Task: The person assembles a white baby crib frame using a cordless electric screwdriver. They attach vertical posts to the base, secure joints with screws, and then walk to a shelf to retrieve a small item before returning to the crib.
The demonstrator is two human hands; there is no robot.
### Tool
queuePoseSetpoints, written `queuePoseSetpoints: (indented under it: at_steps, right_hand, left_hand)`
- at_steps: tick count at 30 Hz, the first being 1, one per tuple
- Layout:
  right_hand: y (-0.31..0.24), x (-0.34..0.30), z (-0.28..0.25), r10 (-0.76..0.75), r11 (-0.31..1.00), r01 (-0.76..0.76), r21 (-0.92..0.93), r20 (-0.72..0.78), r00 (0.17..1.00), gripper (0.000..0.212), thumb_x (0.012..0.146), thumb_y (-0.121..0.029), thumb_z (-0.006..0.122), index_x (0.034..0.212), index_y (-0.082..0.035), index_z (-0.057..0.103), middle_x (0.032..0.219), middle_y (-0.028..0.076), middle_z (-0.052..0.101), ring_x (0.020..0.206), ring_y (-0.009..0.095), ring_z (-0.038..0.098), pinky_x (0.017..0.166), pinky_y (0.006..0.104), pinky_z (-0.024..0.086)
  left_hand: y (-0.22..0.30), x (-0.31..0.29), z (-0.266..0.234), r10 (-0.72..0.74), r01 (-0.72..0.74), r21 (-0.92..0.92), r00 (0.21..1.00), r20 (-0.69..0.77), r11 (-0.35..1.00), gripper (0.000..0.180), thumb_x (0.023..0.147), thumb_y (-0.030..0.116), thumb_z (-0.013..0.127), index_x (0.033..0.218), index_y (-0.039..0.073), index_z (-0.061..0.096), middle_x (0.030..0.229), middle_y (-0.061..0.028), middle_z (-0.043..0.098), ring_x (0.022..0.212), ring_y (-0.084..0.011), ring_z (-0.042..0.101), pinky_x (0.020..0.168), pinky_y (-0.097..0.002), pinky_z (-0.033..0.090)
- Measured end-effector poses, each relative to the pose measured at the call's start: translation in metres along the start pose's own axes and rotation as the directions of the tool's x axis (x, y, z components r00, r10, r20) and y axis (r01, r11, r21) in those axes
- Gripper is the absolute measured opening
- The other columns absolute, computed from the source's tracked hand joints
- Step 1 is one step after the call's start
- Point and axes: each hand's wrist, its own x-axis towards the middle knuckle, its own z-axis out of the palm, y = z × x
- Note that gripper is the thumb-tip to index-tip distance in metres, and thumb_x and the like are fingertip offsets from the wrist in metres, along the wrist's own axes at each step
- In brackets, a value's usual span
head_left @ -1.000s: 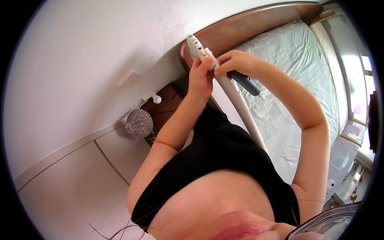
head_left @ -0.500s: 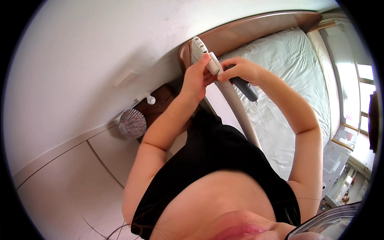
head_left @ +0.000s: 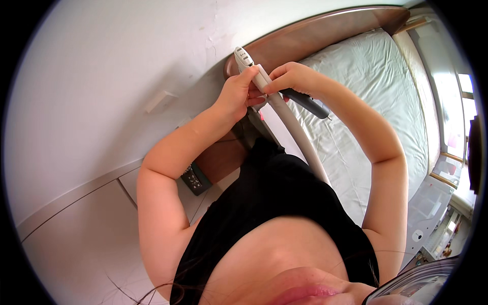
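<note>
Pale tube (head_left: pixel 293 124): along left side of bed (head_left: pixel 376 91). Left hand (head_left: pixel 238 96): gripping its far section. Right hand (head_left: pixel 295 81): pinching its right edge; hold on dark grey cylinder (head_left: pixel 309 104) unclear. Risk: cylinder could fall if right fingers slacken.

Seen against the bed (head_left: pixel 366 76), the left hand (head_left: pixel 235 95) has fingers partly lost behind a pale device (head_left: pixel 245 57), whose markings are too small to read. The right hand (head_left: pixel 295 79) hides the upper end of a dark grey handle (head_left: pixel 311 106). A pale tube (head_left: pixel 295 127) vanishes behind the black top (head_left: pixel 300 190), which also covers part of the bed. Left of the bed, the left forearm (head_left: pixel 185 132) blocks a brown cabinet (head_left: pixel 221 160) and a black item (head_left: pixel 195 179), perhaps a basket. Right of it, the window (head_left: pixel 460 112) is washed out and cut off; below, eyeglasses (head_left: pixel 414 279) are cropped.
</note>
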Motion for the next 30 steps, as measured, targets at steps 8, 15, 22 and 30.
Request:
queuePoseSetpoints:
  at_steps: [8, 15, 22, 30]
  right_hand:
    - [0.005, 0.004, 0.0, -0.043, 0.999, 0.043, 0.003, -0.013, 0.999, 0.028, 0.067, -0.026, 0.065, 0.077, 0.0, 0.064, 0.069, 0.008, 0.059, 0.059, 0.014, 0.052, 0.055, 0.0248, 0.041]
    - [0.002, 0.006, 0.002, -0.053, 0.998, 0.054, 0.014, -0.01, 0.999, 0.027, 0.069, -0.025, 0.065, 0.078, 0.0, 0.065, 0.07, 0.008, 0.059, 0.06, 0.015, 0.052, 0.056, 0.0257, 0.041]
    - [0.009, 0.012, 0.009, -0.021, 0.999, 0.017, -0.049, -0.084, 0.996, 0.032, 0.067, -0.028, 0.067, 0.079, 0.001, 0.061, 0.067, 0.008, 0.058, 0.058, 0.015, 0.052, 0.054, 0.0257, 0.041]
    - [0.054, 0.051, 0.015, -0.071, 0.938, 0.02, -0.345, -0.134, 0.988, 0.039, 0.062, -0.032, 0.067, 0.082, 0.001, 0.059, 0.072, 0.011, 0.059, 0.064, 0.017, 0.056, 0.057, 0.0278, 0.043]
  left_hand:
    - [0.018, -0.013, -0.001, -0.162, 0.163, -0.079, 0.986, 0.028, 0.983, 0.048, 0.077, 0.047, 0.056, 0.107, 0.01, 0.047, 0.1, -0.0106, 0.055, 0.101, -0.0235, 0.05, 0.09, -0.0436, 0.033]
    - [0.028, -0.003, -0.012, -0.176, 0.177, 0.101, 0.984, -0.01, 0.979, 0.043, 0.078, 0.044, 0.056, 0.102, 0.009, 0.052, 0.099, -0.0101, 0.057, 0.099, -0.0231, 0.051, 0.09, -0.0448, 0.032]
    - [0.021, 0.003, -0.014, -0.219, 0.221, 0.148, 0.975, -0.032, 0.964, 0.035, 0.081, 0.041, 0.054, 0.096, 0.009, 0.055, 0.094, -0.0079, 0.059, 0.097, -0.0231, 0.052, 0.09, -0.0475, 0.03]
    - [-0.034, 0.049, -0.048, -0.316, 0.32, 0.14, 0.947, -0.052, 0.937, 0.038, 0.084, 0.042, 0.049, 0.105, 0.01, 0.052, 0.107, -0.0087, 0.055, 0.105, -0.0253, 0.047, 0.091, -0.0551, 0.027]
